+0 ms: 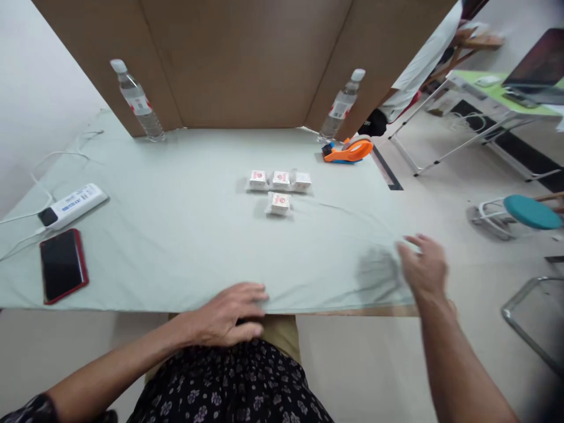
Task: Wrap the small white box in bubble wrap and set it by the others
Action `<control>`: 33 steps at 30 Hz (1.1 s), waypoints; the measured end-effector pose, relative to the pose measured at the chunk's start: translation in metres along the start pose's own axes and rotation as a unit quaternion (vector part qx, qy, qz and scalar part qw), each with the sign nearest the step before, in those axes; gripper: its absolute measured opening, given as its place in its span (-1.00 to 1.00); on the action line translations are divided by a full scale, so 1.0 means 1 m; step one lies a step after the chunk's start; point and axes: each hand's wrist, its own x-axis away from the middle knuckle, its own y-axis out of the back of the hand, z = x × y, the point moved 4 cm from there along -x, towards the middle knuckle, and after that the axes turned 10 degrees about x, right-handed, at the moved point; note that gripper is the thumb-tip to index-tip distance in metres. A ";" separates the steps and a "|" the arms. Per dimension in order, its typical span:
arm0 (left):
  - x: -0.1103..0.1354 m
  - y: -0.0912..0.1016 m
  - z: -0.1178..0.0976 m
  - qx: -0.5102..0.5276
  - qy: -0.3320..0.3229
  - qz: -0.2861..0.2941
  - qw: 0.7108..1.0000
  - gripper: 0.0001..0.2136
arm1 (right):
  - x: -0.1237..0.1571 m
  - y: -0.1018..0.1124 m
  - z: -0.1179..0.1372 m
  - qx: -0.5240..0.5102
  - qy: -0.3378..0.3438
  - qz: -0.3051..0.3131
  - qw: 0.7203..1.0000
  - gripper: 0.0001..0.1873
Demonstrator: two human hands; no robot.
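Note:
My left hand (pixel 235 314) is at the table's front edge, above my lap, its fingers spread and nothing in it. Over the front right corner hovers my right hand (pixel 423 263), somewhat blurred, with fingers loosely bent and apart and no object visible in it. Small white blocks in clear wrappers with red print lie mid-table, away from both hands. Three form a row: a left block (pixel 258 179), a middle block (pixel 281 180) and a right block (pixel 302 181). A single wrapped block (pixel 279 203) sits just in front of that row.
Cardboard panels (pixel 247 64) stand along the back, with a left water bottle (pixel 140 106) and a right water bottle (pixel 341 108) before them. An orange tape dispenser (pixel 352 151) lies back right. At left are a power strip (pixel 77 205) and a phone (pixel 64 265). A teal stool (pixel 531 211) stands beyond.

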 end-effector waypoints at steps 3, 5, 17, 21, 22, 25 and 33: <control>-0.026 0.027 0.028 -0.011 0.023 -0.178 0.984 -0.69 | -0.013 -0.054 0.089 -0.102 0.090 0.072 0.988 -0.42; -0.033 0.040 0.052 -0.030 0.056 -0.274 0.960 -0.74 | -0.023 -0.082 0.137 -0.122 0.130 0.102 0.979 -0.32; -0.031 0.033 0.079 -0.008 0.051 -0.343 0.938 -0.84 | -0.060 -0.150 0.224 -0.204 0.191 0.212 0.936 -0.01; -0.025 0.040 0.074 0.014 0.032 -0.385 0.922 -0.86 | -0.058 -0.145 0.233 -0.191 0.169 0.210 0.944 -0.12; -0.022 0.044 0.074 0.026 0.039 -0.394 0.918 -0.85 | -0.054 -0.141 0.236 -0.195 0.171 0.206 0.943 -0.15; -0.007 0.060 0.081 0.092 0.105 -0.423 0.895 -0.83 | -0.034 -0.129 0.256 -0.233 0.194 0.200 0.932 -0.19; 0.008 0.080 0.110 0.264 0.189 -0.380 0.866 -0.18 | 0.048 -0.133 0.322 -0.300 0.256 0.237 0.888 -0.18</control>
